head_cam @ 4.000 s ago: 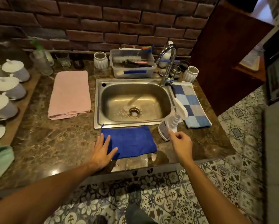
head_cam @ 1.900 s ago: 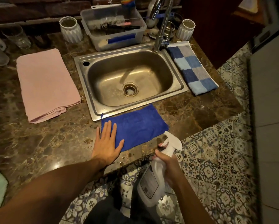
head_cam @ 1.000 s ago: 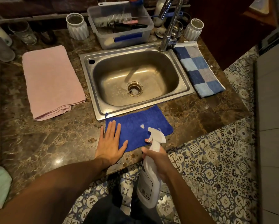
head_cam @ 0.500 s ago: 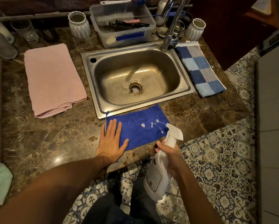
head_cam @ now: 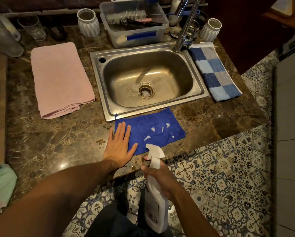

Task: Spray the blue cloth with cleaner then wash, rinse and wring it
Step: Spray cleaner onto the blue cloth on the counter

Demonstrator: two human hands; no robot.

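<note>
on my feed, item by item: blue cloth [head_cam: 150, 131], laid flat on the marble counter [head_cam: 58, 139], just in front of the stainless sink [head_cam: 198, 93], its far edge touching the sink's front rim; several small white foam spots on its right half. my left hand [head_cam: 120, 146], fingers spread flat, pressing down on the cloth's left end, the little finger resting on the counter beside it. my right hand [head_cam: 160, 175], closed around the neck of a white spray bottle [head_cam: 155, 199], held off the counter's front edge above the patterned floor tiles [head_cam: 228, 177]; the nozzle points toward the cloth's near edge, and the bottle's body hangs down toward me with a label facing up. sink basin, bare metal, drain in the middle with a few soap specks beside it. chrome faucet [head_cam: 184, 31] at the sink's back right corner. pink folded towel [head_cam: 61, 77] on the counter left of the sink, apart from it. blue checked towel [head_cam: 214, 71] on the counter right of the sink, its long edge just beside the rim. clear plastic tub [head_cam: 136, 36] behind the sink, holding a white brush and dark utensils. two white ribbed cups, one [head_cam: 88, 23] left of the tub, one [head_cam: 210, 29] right of the faucet. drinking glass [head_cam: 32, 28] at the back left.
</note>
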